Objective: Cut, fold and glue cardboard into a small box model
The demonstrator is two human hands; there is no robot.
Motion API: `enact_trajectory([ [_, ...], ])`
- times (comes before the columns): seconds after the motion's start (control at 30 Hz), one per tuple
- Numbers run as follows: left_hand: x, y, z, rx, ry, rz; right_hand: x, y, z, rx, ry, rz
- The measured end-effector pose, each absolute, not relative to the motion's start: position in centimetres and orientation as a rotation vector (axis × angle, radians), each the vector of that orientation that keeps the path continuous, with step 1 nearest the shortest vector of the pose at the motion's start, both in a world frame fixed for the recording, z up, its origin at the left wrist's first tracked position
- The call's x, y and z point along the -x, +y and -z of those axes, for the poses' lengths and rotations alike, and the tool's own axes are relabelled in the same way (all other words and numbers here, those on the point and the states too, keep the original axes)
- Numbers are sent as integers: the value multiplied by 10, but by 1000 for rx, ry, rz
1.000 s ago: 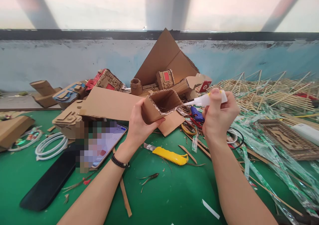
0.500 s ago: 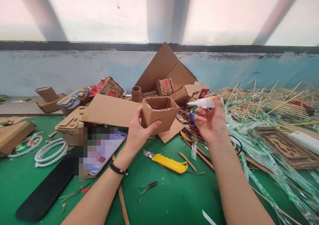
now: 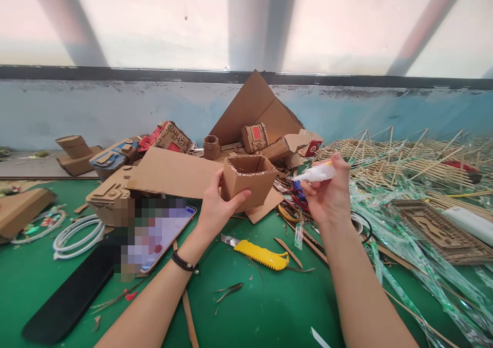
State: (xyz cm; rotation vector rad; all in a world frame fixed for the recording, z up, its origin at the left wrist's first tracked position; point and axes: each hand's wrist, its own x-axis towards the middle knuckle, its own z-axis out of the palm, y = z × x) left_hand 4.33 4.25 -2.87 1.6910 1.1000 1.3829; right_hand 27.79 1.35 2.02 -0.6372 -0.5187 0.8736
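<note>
My left hand [image 3: 217, 204] grips a small open-topped cardboard box [image 3: 250, 186] by its left side, with the thumb across the front. The box is held above the table, its rim showing raw corrugated edges. To the right, my right hand [image 3: 330, 194] is closed around a small white glue bottle [image 3: 318, 172]. Its narrow nozzle points left towards the box, a short gap away from it. Below the box a yellow utility knife [image 3: 262, 254] lies on the green table [image 3: 277, 307] with its blade out.
A phone [image 3: 169, 237] and a coil of white tubing [image 3: 79, 236] lie at left. Cardboard models [image 3: 169, 137] and a large cardboard sheet [image 3: 256, 104] stand along the wall. Bamboo sticks [image 3: 370, 155] and green-printed plastic wrap [image 3: 416, 245] fill the right side.
The glue bottle in my right hand has dropped slightly, its nozzle now tilting further down. The cardboard box has shifted a little down in view, still in my left hand.
</note>
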Motion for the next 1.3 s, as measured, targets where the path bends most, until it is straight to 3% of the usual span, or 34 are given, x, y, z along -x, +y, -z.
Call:
enact_trajectory([
  [0.3,-47,37,26,-1729,1084,-1343,-278,14,-18,691,-540,-696],
  [0.7,-41,45,30,-1630,1076,-1351,-279,11,-15,729,-762,-954],
  [1.3,-51,36,30,-1646,945,-1175,-264,9,-19,780,-749,-561],
])
